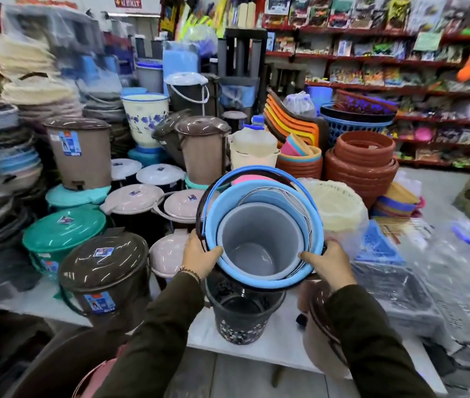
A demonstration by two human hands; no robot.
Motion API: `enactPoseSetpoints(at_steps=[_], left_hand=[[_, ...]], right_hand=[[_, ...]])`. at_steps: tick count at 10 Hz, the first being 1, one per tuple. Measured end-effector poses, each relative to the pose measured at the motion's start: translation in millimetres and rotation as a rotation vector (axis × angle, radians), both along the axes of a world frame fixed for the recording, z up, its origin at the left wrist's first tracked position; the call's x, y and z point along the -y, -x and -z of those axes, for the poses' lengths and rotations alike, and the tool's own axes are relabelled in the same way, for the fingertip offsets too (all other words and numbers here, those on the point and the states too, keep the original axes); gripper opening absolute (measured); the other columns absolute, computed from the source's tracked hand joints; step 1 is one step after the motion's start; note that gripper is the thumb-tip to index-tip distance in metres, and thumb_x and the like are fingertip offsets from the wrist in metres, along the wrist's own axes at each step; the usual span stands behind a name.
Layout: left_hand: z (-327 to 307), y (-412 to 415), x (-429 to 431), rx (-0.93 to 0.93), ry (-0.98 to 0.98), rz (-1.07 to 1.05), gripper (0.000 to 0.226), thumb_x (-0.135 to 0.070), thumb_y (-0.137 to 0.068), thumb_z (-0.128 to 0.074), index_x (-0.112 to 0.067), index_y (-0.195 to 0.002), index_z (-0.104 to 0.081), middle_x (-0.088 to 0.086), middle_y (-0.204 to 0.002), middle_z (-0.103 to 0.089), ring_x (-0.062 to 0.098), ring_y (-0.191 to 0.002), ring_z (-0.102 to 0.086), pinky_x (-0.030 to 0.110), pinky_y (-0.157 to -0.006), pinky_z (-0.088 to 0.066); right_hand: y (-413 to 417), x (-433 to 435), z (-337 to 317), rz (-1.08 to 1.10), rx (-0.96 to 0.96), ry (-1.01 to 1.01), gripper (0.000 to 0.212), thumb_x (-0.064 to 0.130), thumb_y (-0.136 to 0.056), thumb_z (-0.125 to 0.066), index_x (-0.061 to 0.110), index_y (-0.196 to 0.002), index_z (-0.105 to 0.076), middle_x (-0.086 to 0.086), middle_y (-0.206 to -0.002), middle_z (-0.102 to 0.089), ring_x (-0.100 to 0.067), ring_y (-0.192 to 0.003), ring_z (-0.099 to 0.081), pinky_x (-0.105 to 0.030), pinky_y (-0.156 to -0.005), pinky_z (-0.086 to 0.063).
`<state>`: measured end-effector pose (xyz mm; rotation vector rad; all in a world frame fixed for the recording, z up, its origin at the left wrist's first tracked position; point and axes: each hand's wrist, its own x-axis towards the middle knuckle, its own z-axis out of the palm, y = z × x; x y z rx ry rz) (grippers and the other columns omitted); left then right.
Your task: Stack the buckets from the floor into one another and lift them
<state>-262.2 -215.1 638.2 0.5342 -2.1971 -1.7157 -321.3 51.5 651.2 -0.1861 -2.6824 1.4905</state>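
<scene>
At the centre of the frame, 2 hands hold a nested stack of buckets (pixel 262 225) in the air, tilted so its open mouth faces the camera and its long axis runs away toward the shelves. The grey bucket (pixel 259 242) sits innermost. The left hand (pixel 199 254) and right hand (pixel 328 262) clamp opposite rims, thumbs hooked inside. Below stands a dark patterned bin (pixel 242 314) on the white table (pixel 256 349).

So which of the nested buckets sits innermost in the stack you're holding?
The grey bucket: it sits inside the light blue bucket, and its bare bottom shows. The left hand and right hand grip the stack's rim.
</scene>
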Motion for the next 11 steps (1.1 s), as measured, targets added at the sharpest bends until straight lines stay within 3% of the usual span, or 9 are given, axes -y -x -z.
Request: enactPoseSetpoints(at_steps=[2, 3, 5, 6, 7, 8, 9, 10, 11], left_hand=[[58, 47, 18, 0.171, -0.064, -0.040, 0.053, -0.001, -0.078, -0.068, 0.000, -0.126, -0.047, 0.025, -0.123, -0.059, 0.041, -0.112, -0.060, 0.056, -0.094, -0.052], [95, 65, 23, 0.296, -0.063, -0.053, 0.049, -0.002, -0.079, -0.068, 0.003, -0.123, -0.046, 0.028, -0.122, -0.059, 0.042, -0.110, -0.061, 0.058, -0.093, -0.051], [145, 78, 30, 0.493, 0.008, -0.051, 0.058, -0.005, -0.077, -0.071, 0.002, -0.129, -0.048, 0.024, -0.128, -0.061, 0.038, -0.115, -0.060, 0.049, -0.100, -0.049], [162, 77, 30, 0.587, 0.080, -0.010, 0.067, -0.016, -0.078, -0.072, -0.004, -0.137, -0.044, 0.024, -0.137, -0.054, 0.039, -0.122, -0.056, 0.049, -0.105, -0.046], [178, 81, 29, 0.694, 0.165, -0.003, 0.085, -0.035, -0.081, -0.069, -0.011, -0.151, -0.027, 0.025, -0.152, -0.030, 0.041, -0.139, -0.037, 0.044, -0.117, -0.032], [183, 89, 29, 0.764, 0.093, 0.003, 0.088, -0.041, -0.081, -0.068, -0.010, -0.152, -0.027, 0.026, -0.151, -0.026, 0.043, -0.138, -0.037, 0.043, -0.117, -0.034], [182, 92, 31, 0.815, -0.020, 0.015, 0.081, -0.043, -0.078, -0.067, -0.011, -0.146, -0.038, 0.024, -0.147, -0.029, 0.042, -0.130, -0.047, 0.044, -0.108, -0.045], [176, 95, 31, 0.779, 0.052, 0.001, 0.077, -0.044, -0.081, -0.066, -0.016, -0.147, -0.037, 0.021, -0.148, -0.029, 0.041, -0.132, -0.044, 0.042, -0.112, -0.041], [157, 103, 32, 0.538, 0.186, -0.064, 0.077, -0.047, -0.084, -0.063, -0.017, -0.149, -0.034, 0.015, -0.148, -0.032, 0.038, -0.136, -0.041, 0.044, -0.114, -0.034]], right_hand=[[47, 25, 62, 0.032, 0.174, -0.049, 0.035, 0.020, -0.072, -0.080, 0.000, -0.099, -0.071, -0.021, -0.098, -0.074, -0.035, -0.094, -0.070, -0.037, -0.081, -0.054], [66, 37, 99, 0.040, 0.280, -0.049, 0.028, 0.019, -0.072, -0.080, 0.004, -0.088, -0.063, -0.023, -0.104, -0.072, -0.037, -0.097, -0.069, -0.046, -0.087, -0.055], [88, 52, 153, -0.001, 0.468, -0.122, 0.042, 0.018, -0.072, -0.082, -0.002, -0.107, -0.070, -0.022, -0.108, -0.073, -0.036, -0.098, -0.070, -0.041, -0.088, -0.056], [90, 54, 166, -0.006, 0.481, -0.158, 0.039, 0.020, -0.073, -0.081, 0.000, -0.105, -0.072, -0.019, -0.106, -0.075, -0.033, -0.095, -0.071, -0.035, -0.084, -0.055], [94, 53, 171, 0.024, 0.520, -0.202, 0.038, 0.028, -0.073, -0.081, 0.006, -0.103, -0.072, -0.014, -0.102, -0.076, -0.032, -0.091, -0.072, -0.040, -0.087, -0.057], [99, 49, 172, 0.009, 0.534, -0.278, 0.046, 0.034, -0.072, -0.081, 0.007, -0.107, -0.070, -0.014, -0.108, -0.074, -0.033, -0.097, -0.070, -0.042, -0.090, -0.056], [101, 45, 171, -0.072, 0.531, -0.338, 0.090, 0.044, -0.074, -0.080, 0.008, -0.146, -0.040, -0.021, -0.143, -0.047, -0.039, -0.127, -0.054, -0.047, -0.108, -0.044], [102, 45, 165, -0.056, 0.460, -0.310, 0.115, 0.052, -0.073, -0.078, 0.012, -0.157, -0.010, -0.021, -0.158, -0.025, -0.041, -0.142, -0.036, -0.049, -0.114, -0.034], [103, 46, 151, 0.004, 0.242, -0.354, 0.107, 0.065, -0.081, -0.060, 0.013, -0.158, -0.008, -0.017, -0.164, -0.014, -0.037, -0.149, -0.024, -0.053, -0.117, -0.031]])
